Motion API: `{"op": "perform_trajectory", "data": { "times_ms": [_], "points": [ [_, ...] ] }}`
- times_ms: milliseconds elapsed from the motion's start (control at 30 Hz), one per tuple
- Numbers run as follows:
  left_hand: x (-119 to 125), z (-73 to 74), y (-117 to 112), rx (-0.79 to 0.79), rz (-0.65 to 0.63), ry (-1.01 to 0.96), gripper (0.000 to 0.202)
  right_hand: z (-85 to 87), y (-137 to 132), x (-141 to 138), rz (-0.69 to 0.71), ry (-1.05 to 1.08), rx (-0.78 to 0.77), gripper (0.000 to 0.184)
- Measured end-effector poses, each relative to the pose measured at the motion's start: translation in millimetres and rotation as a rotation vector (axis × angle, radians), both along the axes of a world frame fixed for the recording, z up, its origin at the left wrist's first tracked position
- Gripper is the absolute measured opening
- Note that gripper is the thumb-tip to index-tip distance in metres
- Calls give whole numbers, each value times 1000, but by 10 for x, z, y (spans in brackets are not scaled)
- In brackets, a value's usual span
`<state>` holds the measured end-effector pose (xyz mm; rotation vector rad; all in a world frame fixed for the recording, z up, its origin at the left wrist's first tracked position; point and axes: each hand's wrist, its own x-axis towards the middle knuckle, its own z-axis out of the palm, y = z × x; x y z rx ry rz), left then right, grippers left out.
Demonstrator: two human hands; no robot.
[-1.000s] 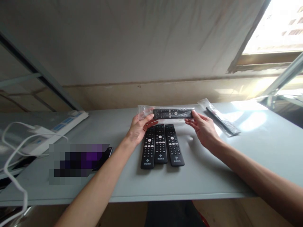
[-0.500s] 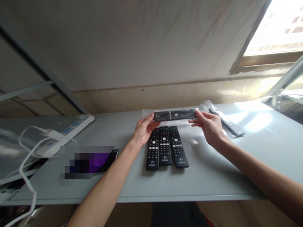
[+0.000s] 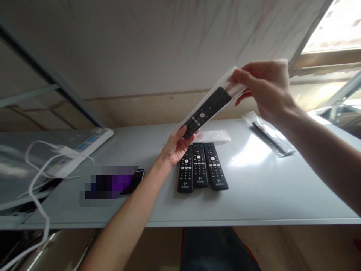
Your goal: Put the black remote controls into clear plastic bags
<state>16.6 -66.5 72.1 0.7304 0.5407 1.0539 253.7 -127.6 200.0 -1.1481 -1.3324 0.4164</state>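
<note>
Left fingers pinched the slim black remote, right fingers its clear plastic sleeve toward two o'clock, ideally taut

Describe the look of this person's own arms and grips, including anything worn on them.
Each grip is a bare, ungloved hand: the left hand and the right hand. The left forearm and right forearm are slender and show no sleeves. No watch, wristband, cable or marking shows on either.
</note>
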Motion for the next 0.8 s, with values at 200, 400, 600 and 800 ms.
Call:
{"op": "perform_trajectory", "data": {
  "times_ms": [200, 400, 600, 800],
  "points": [
    [-2, -21, 8, -27, -7, 50, 19, 153, -18, 328, -79, 38, 83, 27],
    [34, -20, -4, -52, 75, 10, 14, -447, 267, 1212, -286, 632, 250, 19],
    [34, -11, -40, 25, 30, -113, 22, -1437, 327, 833, -283, 868, -161, 9],
    [-35, 5, -2, 4, 77, -83, 17, -1639, 168, 385, -17, 857, -208, 22]
  ]
}}
